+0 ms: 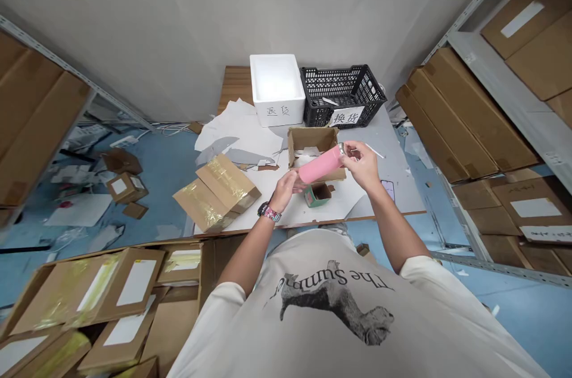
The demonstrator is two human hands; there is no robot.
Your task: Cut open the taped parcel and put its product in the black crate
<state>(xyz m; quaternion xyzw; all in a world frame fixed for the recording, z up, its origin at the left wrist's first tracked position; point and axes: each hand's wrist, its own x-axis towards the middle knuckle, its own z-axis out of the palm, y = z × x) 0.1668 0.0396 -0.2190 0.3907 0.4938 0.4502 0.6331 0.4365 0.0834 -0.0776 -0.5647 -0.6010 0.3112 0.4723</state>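
A pink bottle [320,166] with a silver cap is held tilted above the table, its capped end up to the right. My left hand [285,188] has its fingers at the bottle's lower left end. My right hand [361,163] grips the capped end. Behind and below the bottle stands an open cardboard box [292,148] with white paper inside. Just under the bottle is a small open green box [318,201].
A white foam box [279,112] and a black crate [313,112] stand at the table's back. Taped cartons [223,184] lie on the left, a phone [388,189] on the right. Shelves with cartons flank both sides; a large box of parcels [134,282] is at lower left.
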